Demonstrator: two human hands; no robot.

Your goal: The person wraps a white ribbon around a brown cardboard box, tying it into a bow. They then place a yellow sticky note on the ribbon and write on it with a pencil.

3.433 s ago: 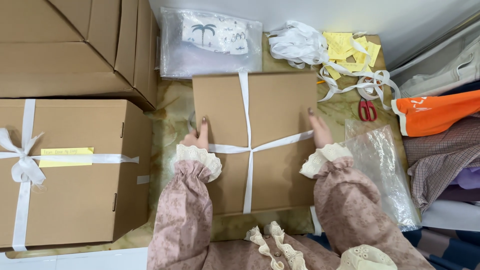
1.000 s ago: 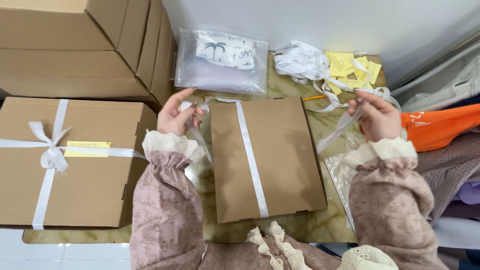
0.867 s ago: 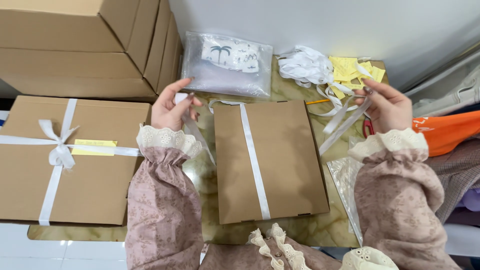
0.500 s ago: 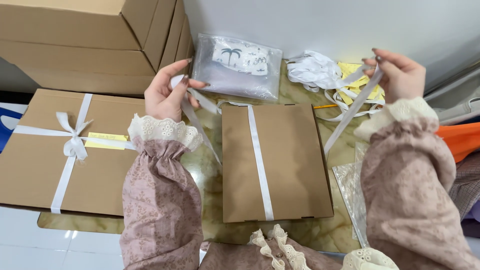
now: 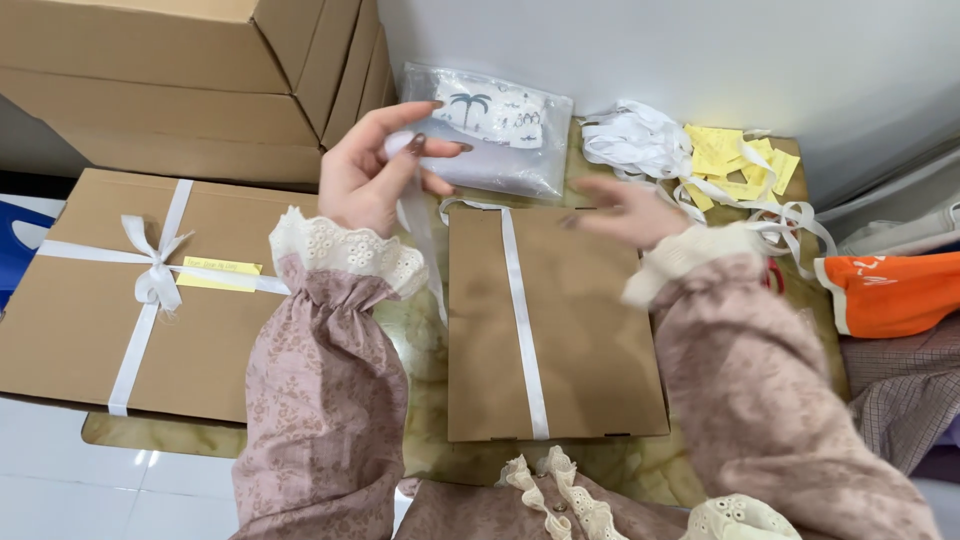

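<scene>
My left hand (image 5: 375, 170) pinches the white satin ribbon (image 5: 521, 310) above the flat brown cardboard box (image 5: 590, 340), which lies mid-tabletop. My right hand (image 5: 625, 208) hovers open, blurred, over the box's far edge. A clear plastic bag (image 5: 490, 140) crowds that edge.

Flat brown box (image 5: 590, 330), white ribbon (image 5: 522, 310) lengthwise

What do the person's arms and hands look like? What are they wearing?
Both arms wear loose, puffy sleeves of dusty pink cloth with a tiny flower print. Each sleeve gathers at the wrist into a cream lace cuff. The left hand is bare, with dark polished nails. The right hand is bare too, but blurred. No rings or watch show.
</scene>
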